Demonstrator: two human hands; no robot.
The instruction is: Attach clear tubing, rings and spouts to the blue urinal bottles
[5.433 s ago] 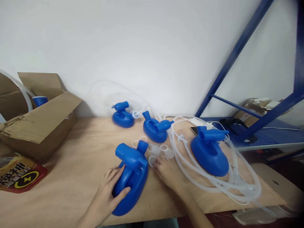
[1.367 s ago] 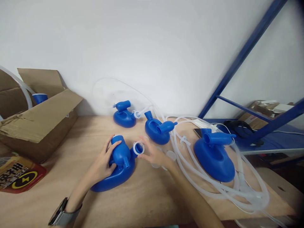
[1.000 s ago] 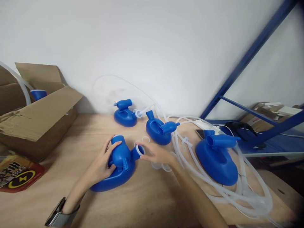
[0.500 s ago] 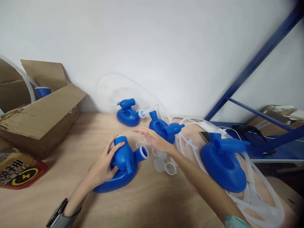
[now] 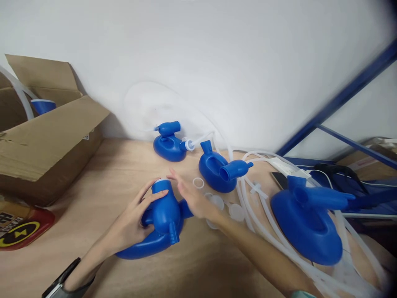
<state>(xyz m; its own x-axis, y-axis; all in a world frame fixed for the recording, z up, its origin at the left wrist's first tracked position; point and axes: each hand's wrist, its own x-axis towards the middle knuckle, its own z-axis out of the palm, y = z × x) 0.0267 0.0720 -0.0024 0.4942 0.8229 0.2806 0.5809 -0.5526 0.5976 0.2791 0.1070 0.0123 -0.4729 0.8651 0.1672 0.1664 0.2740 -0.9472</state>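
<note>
My left hand (image 5: 136,219) is wrapped round the blue funnel-shaped piece (image 5: 166,209) on top of a blue plastic urinal bottle (image 5: 145,248). A white ring sits at that piece's far rim (image 5: 161,180). My right hand (image 5: 194,198) has its fingers stretched out beside the rim, fingertips close to it; whether they touch it I cannot tell. It covers the mouth of the bottle's neck. A loose clear ring (image 5: 198,182) and several translucent caps (image 5: 236,212) lie just to the right of my right hand.
Two similar blue bottles (image 5: 170,149) (image 5: 214,176) stand behind, and a larger-looking one (image 5: 305,229) at the right. Clear tubes (image 5: 251,215) run along the right side. An open cardboard box (image 5: 62,161) stands at the left, with a red-labelled package (image 5: 27,227) before it.
My right hand has moved left to the rim of the funnel piece and now hides the bottle's white-ringed neck mouth. My left hand keeps its hold. The view has shifted slightly.
</note>
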